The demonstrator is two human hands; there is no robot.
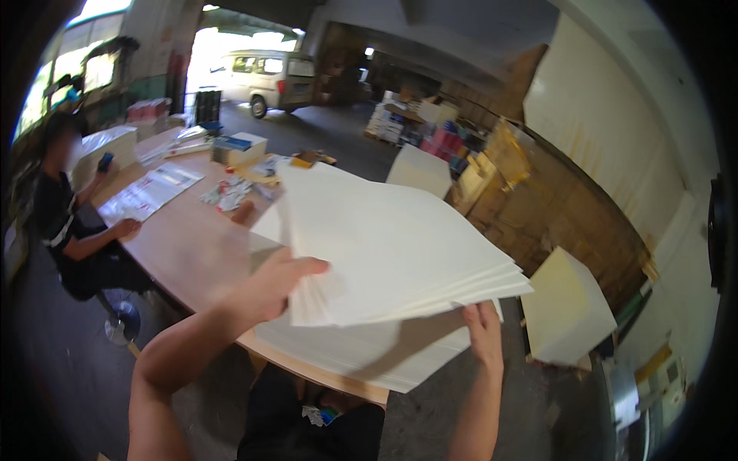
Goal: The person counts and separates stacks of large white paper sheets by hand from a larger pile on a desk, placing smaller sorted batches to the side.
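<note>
A fanned bundle of large white sheets is lifted and tilted over the table, its near edge spread into several layers. My left hand is closed on the bundle's near left corner, thumb lying on top; the fingers beneath are partly hidden. At the near right corner, my right hand pinches the edge of the same sheets. Below them a flat stack of white sheets rests on the table's near end, shaded by the raised bundle.
On the long wooden table lie silvery bags, crumpled scraps and a book stack. A person sits at the left, holding a phone. Pale stacks stand on the floor at right; a van is parked behind.
</note>
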